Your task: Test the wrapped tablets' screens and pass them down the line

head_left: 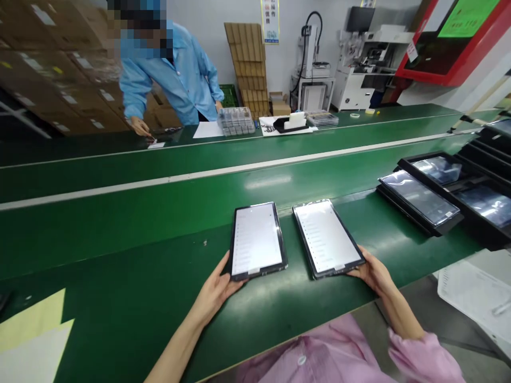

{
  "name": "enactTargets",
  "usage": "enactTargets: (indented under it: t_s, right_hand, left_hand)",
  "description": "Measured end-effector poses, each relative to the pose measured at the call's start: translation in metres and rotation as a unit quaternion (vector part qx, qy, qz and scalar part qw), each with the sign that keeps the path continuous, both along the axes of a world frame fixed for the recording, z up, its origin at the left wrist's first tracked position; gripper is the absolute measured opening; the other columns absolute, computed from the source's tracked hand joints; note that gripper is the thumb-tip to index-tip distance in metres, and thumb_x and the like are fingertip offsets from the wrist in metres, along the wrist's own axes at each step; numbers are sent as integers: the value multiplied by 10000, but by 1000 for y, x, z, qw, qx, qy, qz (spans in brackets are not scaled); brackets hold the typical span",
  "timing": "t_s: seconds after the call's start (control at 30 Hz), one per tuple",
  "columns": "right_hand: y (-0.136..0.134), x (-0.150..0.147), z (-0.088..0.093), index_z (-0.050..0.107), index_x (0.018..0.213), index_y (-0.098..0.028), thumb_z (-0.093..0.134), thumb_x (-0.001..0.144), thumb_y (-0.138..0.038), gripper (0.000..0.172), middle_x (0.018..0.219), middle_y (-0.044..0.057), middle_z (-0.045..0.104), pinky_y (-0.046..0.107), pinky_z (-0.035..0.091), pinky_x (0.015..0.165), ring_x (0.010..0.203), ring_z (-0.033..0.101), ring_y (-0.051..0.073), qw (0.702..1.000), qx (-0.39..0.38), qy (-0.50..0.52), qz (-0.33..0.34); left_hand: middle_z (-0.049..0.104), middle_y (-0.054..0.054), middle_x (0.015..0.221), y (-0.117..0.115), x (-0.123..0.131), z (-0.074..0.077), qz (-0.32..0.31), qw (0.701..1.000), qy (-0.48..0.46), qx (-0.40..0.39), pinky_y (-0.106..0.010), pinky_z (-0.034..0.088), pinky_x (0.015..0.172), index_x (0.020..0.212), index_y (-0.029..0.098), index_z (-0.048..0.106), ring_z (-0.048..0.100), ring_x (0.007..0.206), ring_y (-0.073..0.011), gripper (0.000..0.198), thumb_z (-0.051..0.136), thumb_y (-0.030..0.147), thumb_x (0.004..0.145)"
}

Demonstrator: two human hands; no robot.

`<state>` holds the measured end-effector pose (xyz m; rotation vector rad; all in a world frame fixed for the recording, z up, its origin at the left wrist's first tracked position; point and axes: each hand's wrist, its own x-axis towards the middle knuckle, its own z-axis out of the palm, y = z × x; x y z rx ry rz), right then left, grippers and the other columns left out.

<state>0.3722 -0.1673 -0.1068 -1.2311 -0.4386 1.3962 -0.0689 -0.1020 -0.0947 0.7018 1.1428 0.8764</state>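
Two tablets with lit white screens are side by side over the green bench. My left hand [218,287] grips the left tablet [257,239] at its lower left corner, thumb along the side and fingers partly under it. By its lower right corner, the right tablet [328,236] is held in my right hand [373,271], whose fingertips are hidden beneath. Both screens show a list of lines too small to read. A narrow gap separates the tablets.
Black trays [479,186] with dark-screened tablets, one tablet [419,196] on top, stand at right. Yellow and white sheets [34,335] lie at lower left. Across the green conveyor belt [120,213], a person in blue [171,74] works beside a clear parts box [236,121]. A white paper [479,298] is lower right.
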Motion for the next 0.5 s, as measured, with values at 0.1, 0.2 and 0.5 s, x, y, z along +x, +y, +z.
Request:
enactTargets:
  t_s: [0.1,0.2,0.5]
  right_hand:
    - [-35,5,3,710,1103,-236,757,692,-566,529,1021,87,722,471,625,666,852,692,327,992,-33,-114,40]
    - [-52,4,21,764,1034,-265,597,831,-632,451,901,100,714,476,590,688,831,666,340,925,-11,-372,78]
    - [-12,-74,58,600,1347,-442,551,942,-603,438,1555,33,375,671,143,1148,1406,295,373,619,274,-642,361]
  left_hand:
    - [661,-60,1330,-62,-37,-1,-45,992,116,-12,-491,535,1026,1570,328,232,675,1138,-301,1069,757,629,688]
    - [665,-40,1325,-107,-68,0,-75,940,325,75,-516,556,964,1430,386,511,637,1184,-345,737,599,695,766]
    - [692,-101,1254,-127,-27,0,-59,664,638,384,-644,146,1159,1558,385,243,599,1149,-378,656,378,529,933]
